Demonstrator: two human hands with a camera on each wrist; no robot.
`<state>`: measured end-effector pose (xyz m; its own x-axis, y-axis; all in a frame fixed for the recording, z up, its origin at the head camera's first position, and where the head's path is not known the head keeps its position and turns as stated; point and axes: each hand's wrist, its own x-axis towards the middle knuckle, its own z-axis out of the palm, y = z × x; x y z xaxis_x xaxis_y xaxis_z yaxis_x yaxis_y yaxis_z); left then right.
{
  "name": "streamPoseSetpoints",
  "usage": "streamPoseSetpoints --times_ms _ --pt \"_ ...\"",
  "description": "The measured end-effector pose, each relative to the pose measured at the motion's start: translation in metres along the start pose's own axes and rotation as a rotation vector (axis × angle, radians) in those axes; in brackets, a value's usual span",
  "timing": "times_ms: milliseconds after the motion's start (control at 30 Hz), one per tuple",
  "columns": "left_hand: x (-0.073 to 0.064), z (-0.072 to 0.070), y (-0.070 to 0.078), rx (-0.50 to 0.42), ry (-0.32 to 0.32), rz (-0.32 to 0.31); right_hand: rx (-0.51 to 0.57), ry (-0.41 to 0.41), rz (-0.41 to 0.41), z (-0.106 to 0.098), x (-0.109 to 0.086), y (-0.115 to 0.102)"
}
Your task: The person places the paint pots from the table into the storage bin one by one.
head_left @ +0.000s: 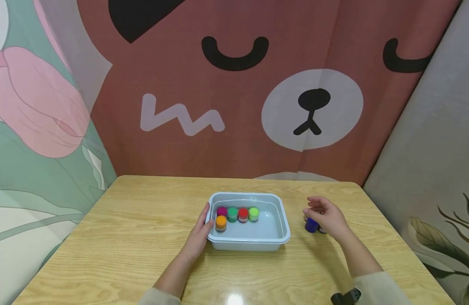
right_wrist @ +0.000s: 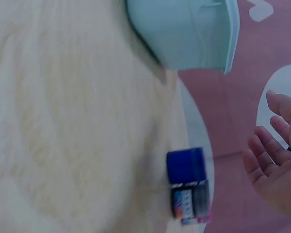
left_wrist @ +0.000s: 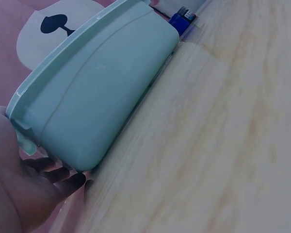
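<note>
A pale blue plastic box stands on the table, with several small jars inside: a magenta jar, a green jar, a red jar, a light green jar and an orange jar. My left hand holds the box's left end, thumb at the rim and fingers beneath it in the left wrist view. Right of the box, my right hand hovers over a blue jar and a dark jar with a printed label. Its fingers are loosely bent, apart from both jars.
The wooden table reaches back to a hanging cloth printed with a bear's face. A bit of pink shows beside the dark jar in the right wrist view. Patterned cloth hangs at both sides.
</note>
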<state>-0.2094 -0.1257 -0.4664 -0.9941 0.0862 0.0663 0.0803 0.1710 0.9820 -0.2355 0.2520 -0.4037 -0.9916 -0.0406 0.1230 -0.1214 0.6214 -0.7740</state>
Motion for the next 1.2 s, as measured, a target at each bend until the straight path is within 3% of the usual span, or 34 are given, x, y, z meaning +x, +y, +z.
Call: streamPoseSetpoints --times_ms 667,867,1200 --pt "0.002 -0.001 -0.002 -0.001 -0.007 -0.011 -0.029 0.021 0.078 0.008 -0.016 0.045" --pt "0.002 0.000 -0.003 -0.006 -0.009 0.008 -0.091 0.015 0.061 0.011 -0.015 0.049" --pt "0.001 -0.001 -0.003 0.001 -0.010 -0.014 -0.214 0.024 -0.006 0.014 -0.011 0.054"
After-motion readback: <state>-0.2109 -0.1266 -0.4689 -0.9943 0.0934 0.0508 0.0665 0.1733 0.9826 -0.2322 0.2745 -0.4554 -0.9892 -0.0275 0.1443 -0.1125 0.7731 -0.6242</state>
